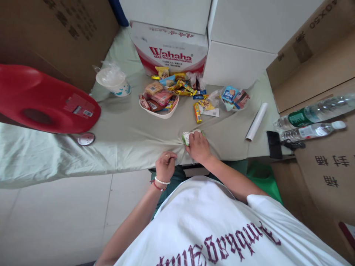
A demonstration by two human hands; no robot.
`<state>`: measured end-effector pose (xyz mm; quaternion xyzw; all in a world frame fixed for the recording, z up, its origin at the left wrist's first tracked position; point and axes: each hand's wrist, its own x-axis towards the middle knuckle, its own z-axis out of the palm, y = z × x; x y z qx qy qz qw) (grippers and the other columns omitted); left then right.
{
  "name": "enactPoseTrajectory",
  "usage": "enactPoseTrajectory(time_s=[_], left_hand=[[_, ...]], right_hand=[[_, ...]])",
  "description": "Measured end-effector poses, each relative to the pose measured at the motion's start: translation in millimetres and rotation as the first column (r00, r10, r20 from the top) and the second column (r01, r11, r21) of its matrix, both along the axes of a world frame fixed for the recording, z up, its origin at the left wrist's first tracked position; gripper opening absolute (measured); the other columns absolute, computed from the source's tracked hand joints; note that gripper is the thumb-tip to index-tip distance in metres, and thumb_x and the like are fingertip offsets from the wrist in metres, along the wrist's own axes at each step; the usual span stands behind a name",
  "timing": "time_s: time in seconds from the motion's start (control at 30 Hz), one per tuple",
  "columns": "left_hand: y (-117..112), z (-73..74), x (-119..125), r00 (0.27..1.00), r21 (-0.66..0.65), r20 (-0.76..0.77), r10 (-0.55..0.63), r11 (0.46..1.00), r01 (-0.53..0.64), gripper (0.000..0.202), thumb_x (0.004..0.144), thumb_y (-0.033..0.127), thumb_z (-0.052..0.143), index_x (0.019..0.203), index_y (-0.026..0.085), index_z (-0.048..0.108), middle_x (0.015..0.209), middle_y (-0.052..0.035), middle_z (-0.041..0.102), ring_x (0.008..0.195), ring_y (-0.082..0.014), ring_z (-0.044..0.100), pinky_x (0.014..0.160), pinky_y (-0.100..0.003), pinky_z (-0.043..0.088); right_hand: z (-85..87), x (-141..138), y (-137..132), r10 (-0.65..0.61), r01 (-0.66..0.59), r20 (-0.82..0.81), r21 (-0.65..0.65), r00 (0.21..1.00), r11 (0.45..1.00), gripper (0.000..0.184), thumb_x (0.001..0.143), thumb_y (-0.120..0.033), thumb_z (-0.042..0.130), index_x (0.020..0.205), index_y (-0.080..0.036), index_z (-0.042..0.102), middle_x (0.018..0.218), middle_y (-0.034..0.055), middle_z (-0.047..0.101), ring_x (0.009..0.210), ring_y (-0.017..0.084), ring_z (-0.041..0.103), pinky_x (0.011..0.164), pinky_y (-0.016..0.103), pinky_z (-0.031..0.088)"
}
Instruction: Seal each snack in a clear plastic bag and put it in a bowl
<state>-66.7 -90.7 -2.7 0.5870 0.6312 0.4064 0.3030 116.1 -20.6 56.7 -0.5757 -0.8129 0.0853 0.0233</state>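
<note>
The packet [186, 138] is green and white, the cloth [124, 127] pale green, the jug [50, 98] red. The carton [170, 46] is white with red lettering, the cup [114, 85] white patterned blue, the shirt [194, 210] white with maroon letters.

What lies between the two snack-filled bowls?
In the head view, a yellow-orange bar, a white packet and other wrapped snacks lie there on the cloth.

Looks like a storeroom to me: brown cartons [313, 77] flank the table [124, 136], a Wahaha box [172, 46] at its far edge.
</note>
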Motion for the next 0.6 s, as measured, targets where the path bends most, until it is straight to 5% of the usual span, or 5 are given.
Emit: enactPoseTrajectory(time_s=[0.17,0.3,0.4,0.53,0.6], left_hand=[[-12,-6.3,-17,0.999,-0.027,0.0,0.033,0.999,-0.033,0.023,0.084,0.02,0.048,0.075,0.024,0.069,0.085,-0.0034,0.075,0.084,-0.0188,0.071,0.083,-0.035,0.058],[-14,-8.3,-19,1.0,0.012,-0.011,0.025,1.0,-0.025,0.022,0.085,0.02,0.05,0.074,0.024,0.068,0.086,-0.0035,0.074,0.089,-0.0204,0.071,0.088,-0.038,0.058],[-11,-8.1,-15,0.997,0.038,-0.068,0.029,0.999,-0.027,0.022,0.084,0.016,0.05,0.072,0.025,0.066,0.082,-0.0026,0.072,0.084,-0.0202,0.069,0.083,-0.037,0.057],[-7,-7.0,-11,0.993,0.062,-0.113,0.038,0.998,-0.031,0.022,0.083,0.014,0.049,0.071,0.025,0.064,0.078,-0.0023,0.071,0.08,-0.0203,0.067,0.08,-0.037,0.055],[-6,-6.5,-10,0.989,0.063,-0.141,0.038,0.998,-0.029,0.022,0.083,0.013,0.05,0.071,0.025,0.063,0.078,-0.0025,0.07,0.081,-0.0209,0.066,0.08,-0.037,0.055]], right_hand=[[-0.4,51,11,-0.07,0.081,-0.297,0.024,0.952,0.996,0.031,0.102,-0.029,0.052,0.128,-0.018,0.065,0.127,0.0192,0.064,0.119,0.033,0.058,0.099,0.046,0.051],[-0.4,125,65,-0.337,0.278,-0.608,-0.193,0.719,0.941,0.034,0.107,-0.033,0.045,0.129,-0.019,0.066,0.105,0.0119,0.071,0.093,0.024,0.068,0.082,0.04,0.058],[29.1,191,118,-0.319,0.243,-0.73,-0.213,0.604,0.946,0.036,0.109,-0.042,0.047,0.13,-0.02,0.066,0.105,0.0082,0.074,0.084,0.018,0.07,0.073,0.034,0.057],[87.6,255,187,-0.278,0.276,-0.582,-0.094,0.764,0.956,0.045,0.113,-0.032,0.038,0.133,0.0,0.062,0.114,0.0214,0.074,0.08,0.009,0.067,0.073,0.028,0.05],[101.5,266,218,-0.262,0.284,-0.415,-0.009,0.871,0.959,0.045,0.111,-0.032,0.043,0.12,0.005,0.067,0.102,0.0183,0.076,0.072,0.004,0.062,0.07,0.025,0.045]])
